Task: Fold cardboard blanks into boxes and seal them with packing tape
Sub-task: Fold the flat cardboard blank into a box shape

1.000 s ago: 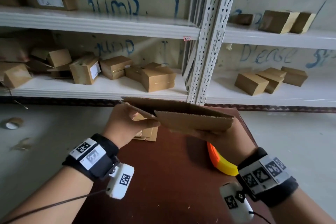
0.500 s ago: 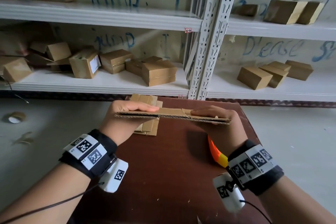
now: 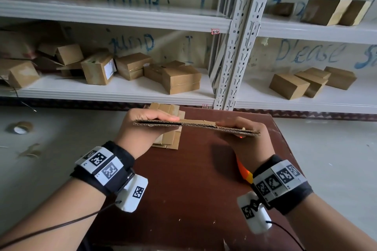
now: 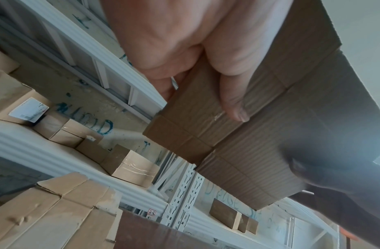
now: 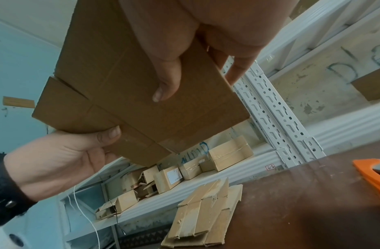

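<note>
A flat folded cardboard blank (image 3: 196,126) is held level and edge-on above the brown table (image 3: 183,189). My left hand (image 3: 142,126) grips its left end, thumb on the underside (image 4: 233,107) and fingers on top. My right hand (image 3: 244,138) grips its right end the same way, thumb (image 5: 165,87) pressed to the underside of the blank (image 5: 131,94). A stack of more flat blanks (image 3: 168,140) lies on the table beneath, also seen in the right wrist view (image 5: 204,214). An orange and yellow tape dispenser (image 3: 243,171) sits on the table under my right wrist.
White metal shelving (image 3: 234,47) stands just behind the table, its shelves holding several made-up brown boxes (image 3: 181,79). A roll of tape (image 3: 20,127) and scraps lie on the grey floor to the left. The table's near half is bare wood.
The blank has been tipped from a slanted, face-showing pose down to flat and edge-on. Both hands kept their grip and shifted slightly.
</note>
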`<state>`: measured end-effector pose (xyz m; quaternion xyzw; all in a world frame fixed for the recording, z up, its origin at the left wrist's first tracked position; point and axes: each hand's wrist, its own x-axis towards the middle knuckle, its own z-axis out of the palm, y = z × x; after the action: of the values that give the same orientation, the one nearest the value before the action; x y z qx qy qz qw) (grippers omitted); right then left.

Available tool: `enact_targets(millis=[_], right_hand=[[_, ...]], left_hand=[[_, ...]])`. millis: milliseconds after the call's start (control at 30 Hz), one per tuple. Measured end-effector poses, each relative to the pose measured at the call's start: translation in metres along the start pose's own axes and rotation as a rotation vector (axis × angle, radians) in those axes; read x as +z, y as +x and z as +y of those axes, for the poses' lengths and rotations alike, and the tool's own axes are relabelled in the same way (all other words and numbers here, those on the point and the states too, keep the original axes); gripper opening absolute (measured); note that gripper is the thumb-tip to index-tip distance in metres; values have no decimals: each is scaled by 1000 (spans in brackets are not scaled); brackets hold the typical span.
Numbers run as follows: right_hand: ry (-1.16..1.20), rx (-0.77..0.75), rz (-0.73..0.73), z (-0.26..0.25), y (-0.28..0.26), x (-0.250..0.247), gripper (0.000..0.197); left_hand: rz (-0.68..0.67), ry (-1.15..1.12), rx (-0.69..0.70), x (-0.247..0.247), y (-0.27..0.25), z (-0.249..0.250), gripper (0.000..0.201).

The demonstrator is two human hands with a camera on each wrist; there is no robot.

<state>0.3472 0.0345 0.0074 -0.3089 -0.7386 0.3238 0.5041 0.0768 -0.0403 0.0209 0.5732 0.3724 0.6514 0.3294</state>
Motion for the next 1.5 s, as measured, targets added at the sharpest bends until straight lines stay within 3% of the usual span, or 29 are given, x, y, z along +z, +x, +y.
enact_targets(millis=[167,367,567,733,867,1000,1500], right_hand=[[-16,10,2,1,2,-2,22],[-92,17,12,-1,-4,-2,23],[-92,13,22,-5,-5,-1,23],[-53,63,1,-7,-6,-1,23],[-71,74,5,-8,-6,-1,23],[-55,98,17,-10,-5,1,23],[-63,69,-1,-3,-7,4,27]], left_hand=[[-30,95,72,-3,0,-1,24],[-18,89,61,-2,0,-1,15],[-12,21,35,-2,0,-2,33],[-5,107,47,-4,1,-5,16],[-4,68,32,-2,2,-5,24],[22,137,40,-3,2,-8,16],[12,294,14,-6,0,-9,17]])
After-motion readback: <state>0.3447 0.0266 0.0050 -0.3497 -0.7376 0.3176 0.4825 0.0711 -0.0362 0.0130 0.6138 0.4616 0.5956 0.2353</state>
